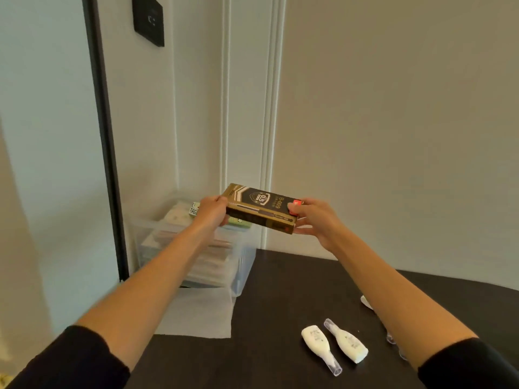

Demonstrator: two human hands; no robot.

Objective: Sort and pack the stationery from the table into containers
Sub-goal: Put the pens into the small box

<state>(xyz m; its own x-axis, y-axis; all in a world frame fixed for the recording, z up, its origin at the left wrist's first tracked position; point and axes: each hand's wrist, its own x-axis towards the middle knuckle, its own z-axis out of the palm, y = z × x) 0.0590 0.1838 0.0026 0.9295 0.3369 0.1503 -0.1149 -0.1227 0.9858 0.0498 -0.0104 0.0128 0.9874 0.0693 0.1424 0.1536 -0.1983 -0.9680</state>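
A gold and black pen box (pixel 262 209) marked 0.5 mm is held in the air between both hands, above the right rim of a clear plastic container (pixel 241 265). My left hand (pixel 212 211) grips its left end and my right hand (pixel 314 217) grips its right end, thumb on top. The container stands at the table's far left corner and holds stacked packets of stationery. Two white correction tape dispensers (pixel 321 345) (pixel 349 342) lie on the dark table (pixel 280 304) near its front right.
The container's clear lid (pixel 196 313) lies flat in front of it on the table. More small clear and white items (pixel 393 338) are partly hidden behind my right forearm. A wall rises close behind the table, with a dark door frame at left.
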